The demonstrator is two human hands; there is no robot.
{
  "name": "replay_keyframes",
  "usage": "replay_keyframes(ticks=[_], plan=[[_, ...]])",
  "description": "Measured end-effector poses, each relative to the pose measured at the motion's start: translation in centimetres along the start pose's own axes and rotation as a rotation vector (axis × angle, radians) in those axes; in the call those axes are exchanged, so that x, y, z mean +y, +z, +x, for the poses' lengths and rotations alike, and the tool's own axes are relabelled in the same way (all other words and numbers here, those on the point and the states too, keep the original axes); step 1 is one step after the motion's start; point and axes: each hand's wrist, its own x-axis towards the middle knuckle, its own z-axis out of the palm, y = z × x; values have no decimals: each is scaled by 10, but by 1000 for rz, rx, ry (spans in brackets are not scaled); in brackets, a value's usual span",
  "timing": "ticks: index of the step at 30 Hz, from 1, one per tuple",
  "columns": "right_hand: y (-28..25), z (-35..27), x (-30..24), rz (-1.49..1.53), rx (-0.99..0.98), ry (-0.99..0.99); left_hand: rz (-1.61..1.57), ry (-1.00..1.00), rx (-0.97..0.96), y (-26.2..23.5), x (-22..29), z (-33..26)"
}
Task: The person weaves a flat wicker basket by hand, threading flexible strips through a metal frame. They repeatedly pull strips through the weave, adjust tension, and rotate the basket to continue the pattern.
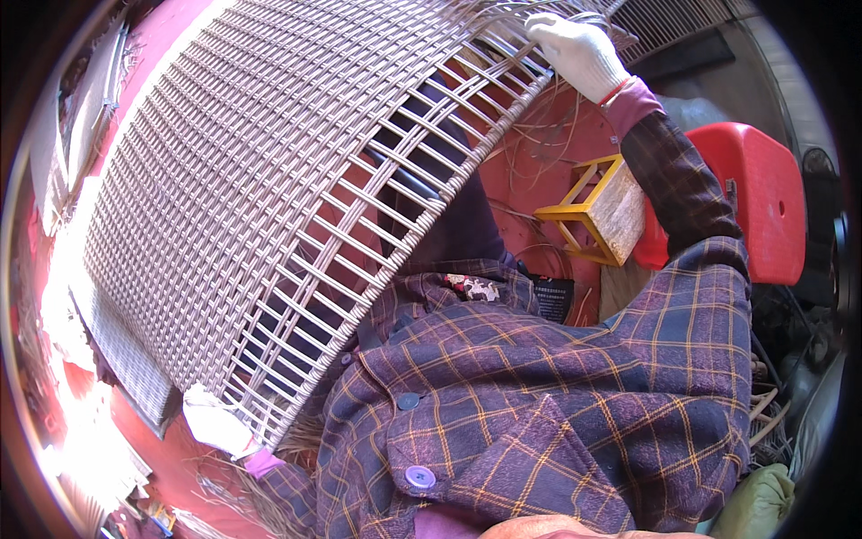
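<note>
A large grey-brown wicker panel (pixel 242 153) lies tilted across my lap. Most of it is tightly woven, while an open strip of bare crosswise strands runs along its wrapped edge rim (pixel 422 220). At the upper right corner, my right hand (pixel 579 56) in a white glove is closed on loose wicker strands (pixel 512 16) by the rim. My left hand (pixel 215 424), also white-gloved, grips the panel's lower left corner. Strong glare washes out its fingers, and part of them is hidden.
To the right stand a small yellow-framed stool (pixel 593 211) with a worn wooden top and a red plastic chair (pixel 750 202). Loose strands (pixel 539 135) litter the red floor. Another grey woven piece (pixel 126 355) rests beyond the panel's left side.
</note>
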Motion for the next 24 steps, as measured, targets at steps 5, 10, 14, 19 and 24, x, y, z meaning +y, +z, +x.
replay_keyframes(ticks=[5,10,14,19,24], plan=[[-8,-2,-4,-35,-94,62,-46,-52,10,3,-6,-2],[-9,6,-1,-16,-278,184,-108,-81,4,3,-18,-3],[0,9,-3,-75,-288,220,-9,2,-42,0,-20,-2],[4,8,-12,106,-302,150,164,105,-3,2,-27,-2],[-5,27,-16,0,-285,113,249,133,-26,1,-34,0]])
